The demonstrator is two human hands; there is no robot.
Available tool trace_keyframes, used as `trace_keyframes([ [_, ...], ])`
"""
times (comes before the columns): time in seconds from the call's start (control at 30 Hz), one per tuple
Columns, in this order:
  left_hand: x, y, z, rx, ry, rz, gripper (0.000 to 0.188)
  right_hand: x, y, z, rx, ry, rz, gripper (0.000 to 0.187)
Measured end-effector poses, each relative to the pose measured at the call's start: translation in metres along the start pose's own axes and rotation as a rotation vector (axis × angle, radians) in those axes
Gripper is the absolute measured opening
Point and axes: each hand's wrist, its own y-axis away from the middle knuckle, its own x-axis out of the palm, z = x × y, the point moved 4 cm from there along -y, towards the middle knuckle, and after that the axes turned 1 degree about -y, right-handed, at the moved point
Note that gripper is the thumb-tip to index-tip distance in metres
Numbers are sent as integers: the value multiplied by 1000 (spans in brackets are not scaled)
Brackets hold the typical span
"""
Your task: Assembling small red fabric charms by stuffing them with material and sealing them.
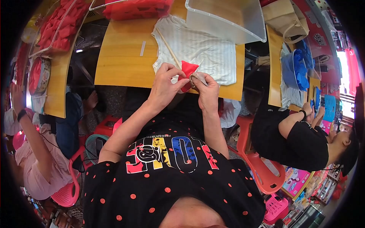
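Note:
Both hands meet over the near edge of the table, around a small pointed red fabric piece (pixel 189 67). My left hand (pixel 165 84) closes thumb and forefinger on the left side of the piece. On the other side my right hand (pixel 208 91) pinches its lower part, where a small greyish-brown bit shows between the fingers, too small to name. Part of the red fabric is hidden behind the fingers. Beneath the hands lies a pale striped cloth (pixel 216 57). A thin wooden stick (pixel 167 43) slants across the cloth, its lower end close to the red piece.
Beyond the cloth stand a translucent plastic bin (pixel 224 28) and a container of red fabric pieces (pixel 137 9). A white strip (pixel 142 48) lies on the wooden table (pixel 118 57). Co-workers sit at tables left and right; the right one has a blue bucket (pixel 289 70).

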Motion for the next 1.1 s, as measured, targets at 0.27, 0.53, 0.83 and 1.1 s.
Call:
trace_keyframes([
  [0.27, 14, -5, 26, -240, 297, 158, 14, 1, 0, 1, -2, -32, 10, 15],
  [0.53, 24, 1, 21, -179, 515, 227, 10, -3, 0, 9, -159, 604, -108, 18],
  [0.83, 30, -12, 37, -596, 973, 251, 28, 2, 1, 6, -122, 161, -40, 17],
  [1.1, 34, -5, 36, -765, 1218, 191, 25, 1, 5, 14, -205, 450, -7, 14],
])
